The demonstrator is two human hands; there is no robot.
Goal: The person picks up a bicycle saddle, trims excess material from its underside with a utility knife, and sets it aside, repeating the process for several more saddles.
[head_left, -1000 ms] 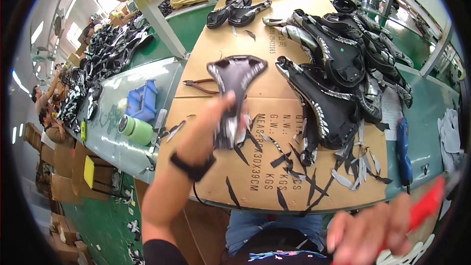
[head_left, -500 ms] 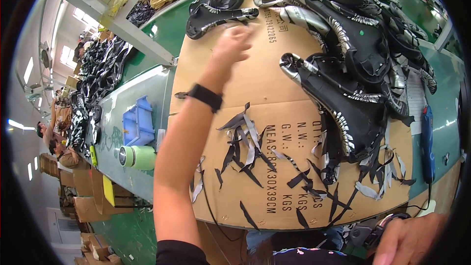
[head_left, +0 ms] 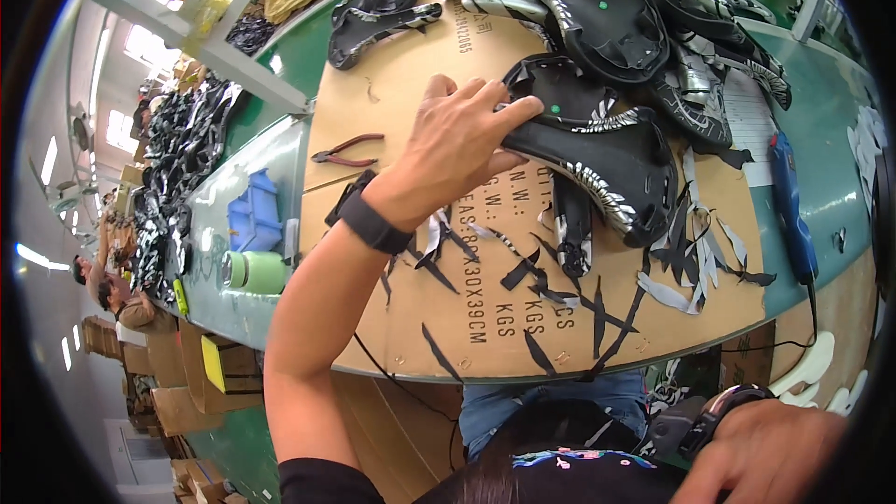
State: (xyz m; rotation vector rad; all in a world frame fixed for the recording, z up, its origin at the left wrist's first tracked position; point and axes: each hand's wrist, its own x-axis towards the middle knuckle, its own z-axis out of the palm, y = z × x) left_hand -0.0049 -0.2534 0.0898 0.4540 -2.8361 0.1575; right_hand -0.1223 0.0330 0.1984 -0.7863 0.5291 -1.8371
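My left hand (head_left: 462, 140) reaches over the cardboard and is closed around the narrow nose of a black bicycle saddle (head_left: 607, 159). Its broad end points right, with silvery puckered cover edges showing along the side. Part of the nose is hidden under my fingers. Another saddle (head_left: 560, 89) lies just behind it, and one more sticks out from beneath. At the lower right is my right hand (head_left: 765, 453), close to my body and away from the saddles. Its fingers run out of the picture, so I cannot tell what they hold.
More saddles (head_left: 607, 23) are heaped at the far right, others (head_left: 383, 28) at the far left. Red-handled pliers (head_left: 350, 149), black and grey scraps (head_left: 532, 271) and a blue corded tool (head_left: 791, 210) lie about. A green bottle (head_left: 257, 272) and blue bin (head_left: 255, 215) stand left.
My left hand has come nearer and to the right, from above the bare cardboard onto the saddle's nose, and has closed on it. The pliers have come into sight. The whole view has shifted.
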